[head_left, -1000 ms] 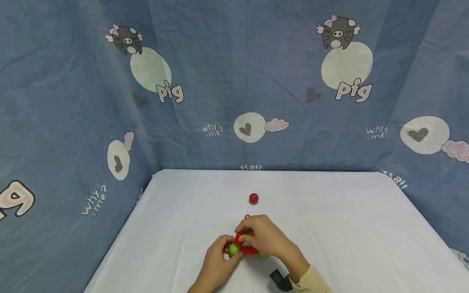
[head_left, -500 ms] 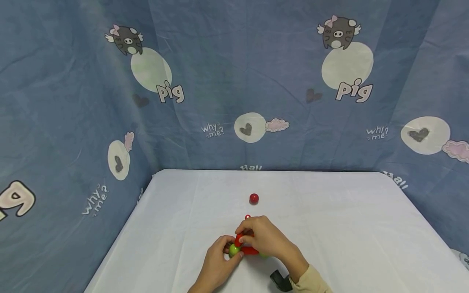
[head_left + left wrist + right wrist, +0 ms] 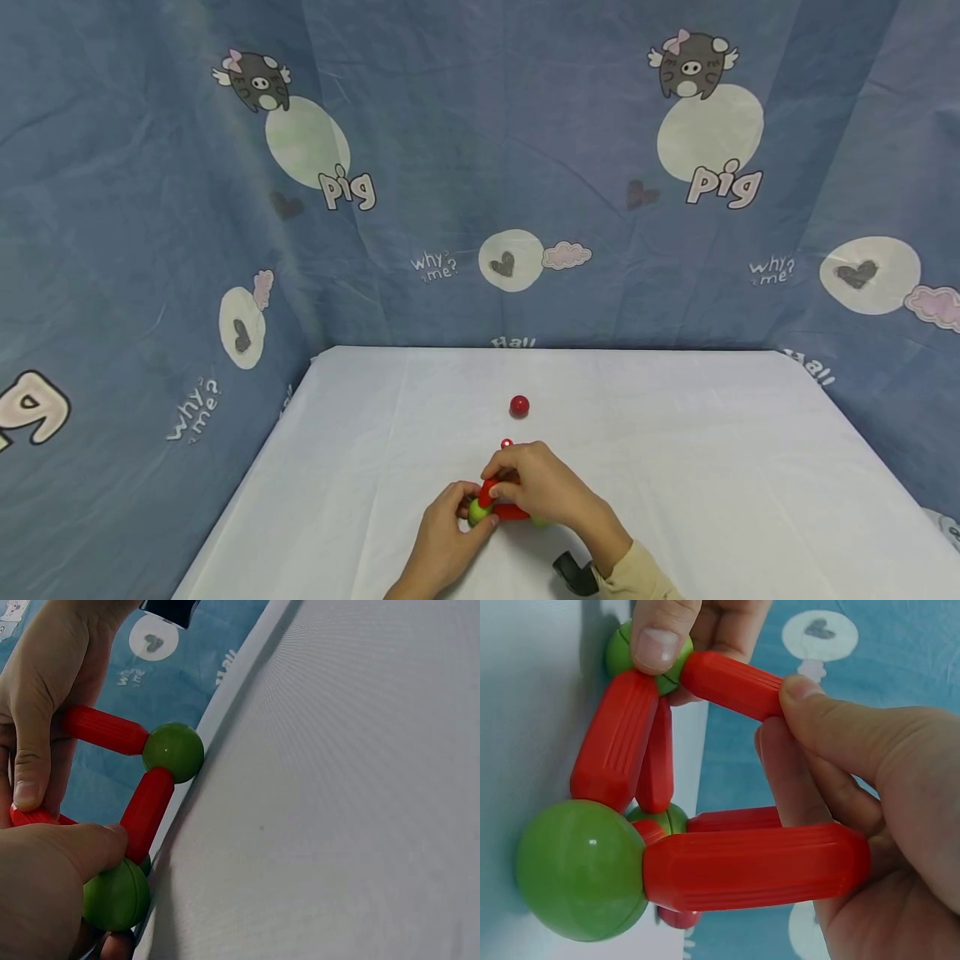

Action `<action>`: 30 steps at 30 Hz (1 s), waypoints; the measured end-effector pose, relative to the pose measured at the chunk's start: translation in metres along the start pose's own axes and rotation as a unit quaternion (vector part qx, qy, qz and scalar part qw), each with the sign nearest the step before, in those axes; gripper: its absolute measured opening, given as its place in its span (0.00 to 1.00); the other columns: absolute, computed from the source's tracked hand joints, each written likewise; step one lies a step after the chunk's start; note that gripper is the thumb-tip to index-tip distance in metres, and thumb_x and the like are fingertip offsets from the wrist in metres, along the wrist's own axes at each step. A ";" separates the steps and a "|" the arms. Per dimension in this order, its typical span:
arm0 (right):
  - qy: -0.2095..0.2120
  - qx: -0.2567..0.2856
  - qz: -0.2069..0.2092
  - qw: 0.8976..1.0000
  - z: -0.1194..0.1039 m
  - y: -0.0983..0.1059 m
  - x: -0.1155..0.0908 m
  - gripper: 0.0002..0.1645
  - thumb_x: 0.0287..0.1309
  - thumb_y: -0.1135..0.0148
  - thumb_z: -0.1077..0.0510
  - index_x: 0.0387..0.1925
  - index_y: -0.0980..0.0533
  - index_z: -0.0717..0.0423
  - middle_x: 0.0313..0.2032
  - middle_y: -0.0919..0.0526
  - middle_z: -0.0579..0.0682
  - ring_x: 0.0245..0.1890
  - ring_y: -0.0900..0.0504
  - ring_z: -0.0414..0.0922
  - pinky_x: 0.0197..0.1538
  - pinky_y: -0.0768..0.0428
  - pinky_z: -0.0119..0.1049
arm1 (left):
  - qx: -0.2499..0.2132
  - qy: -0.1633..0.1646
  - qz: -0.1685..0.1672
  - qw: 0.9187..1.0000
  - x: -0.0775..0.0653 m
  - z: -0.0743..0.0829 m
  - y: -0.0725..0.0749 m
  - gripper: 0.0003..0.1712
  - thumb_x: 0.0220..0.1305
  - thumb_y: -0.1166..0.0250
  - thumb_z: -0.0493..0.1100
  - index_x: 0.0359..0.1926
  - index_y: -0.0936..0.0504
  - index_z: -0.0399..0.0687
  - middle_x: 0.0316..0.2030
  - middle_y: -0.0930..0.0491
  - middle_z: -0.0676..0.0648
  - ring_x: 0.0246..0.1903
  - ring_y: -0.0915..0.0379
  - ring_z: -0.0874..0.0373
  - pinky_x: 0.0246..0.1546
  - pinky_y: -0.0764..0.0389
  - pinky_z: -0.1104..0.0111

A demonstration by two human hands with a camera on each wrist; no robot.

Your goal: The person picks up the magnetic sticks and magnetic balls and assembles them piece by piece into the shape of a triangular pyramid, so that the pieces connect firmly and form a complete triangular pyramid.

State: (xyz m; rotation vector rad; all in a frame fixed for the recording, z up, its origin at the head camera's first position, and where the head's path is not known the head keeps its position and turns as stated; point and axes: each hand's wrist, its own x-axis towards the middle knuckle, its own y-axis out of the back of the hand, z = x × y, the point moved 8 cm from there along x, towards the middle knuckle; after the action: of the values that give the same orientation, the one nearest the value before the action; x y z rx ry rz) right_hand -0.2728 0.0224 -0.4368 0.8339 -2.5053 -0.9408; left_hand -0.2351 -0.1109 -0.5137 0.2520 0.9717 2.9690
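Note:
A frame of red magnetic rods and green balls stands on the white table, partly hidden by the hands in the head view. My left hand [image 3: 446, 533] grips one green ball [image 3: 480, 512] between thumb and fingers. Between thumb and index finger, my right hand [image 3: 547, 492] pinches a red magnetic rod [image 3: 735, 684], whose far end meets that ball. Red base rods [image 3: 615, 742] run from the gripped ball to two other green balls. From the nearest one, a large green ball [image 3: 581, 870] in the right wrist view, another red rod [image 3: 754, 866] stands up beside my right palm.
A loose red ball [image 3: 519, 407] lies farther back on the white table [image 3: 675, 450]. Just beyond my right fingers shows a small red, pale-centred rod end [image 3: 507, 444]. A black device [image 3: 576, 575] sits at the right wrist. Blue printed cloth [image 3: 450, 167] hangs behind.
The pinched red rod has shifted slightly down and left, over the green ball. Both hands stay nearly in place.

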 end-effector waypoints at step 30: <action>-0.156 0.049 0.220 0.962 0.097 0.080 -0.027 0.22 0.59 0.26 0.57 0.55 0.18 0.54 0.52 0.13 0.56 0.49 0.13 0.48 0.57 0.15 0.45 | -0.020 0.000 0.022 1.000 0.000 0.003 0.001 0.10 0.64 0.28 0.48 0.44 0.15 0.54 0.37 0.21 0.58 0.35 0.29 0.69 0.39 0.24 0.75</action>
State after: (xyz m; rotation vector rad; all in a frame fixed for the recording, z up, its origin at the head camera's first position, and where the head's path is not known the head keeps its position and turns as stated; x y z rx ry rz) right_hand -0.3320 0.1346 -0.4551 0.1348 -2.8490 -0.8464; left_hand -0.2350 -0.1105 -0.5109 0.2763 0.9179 3.0252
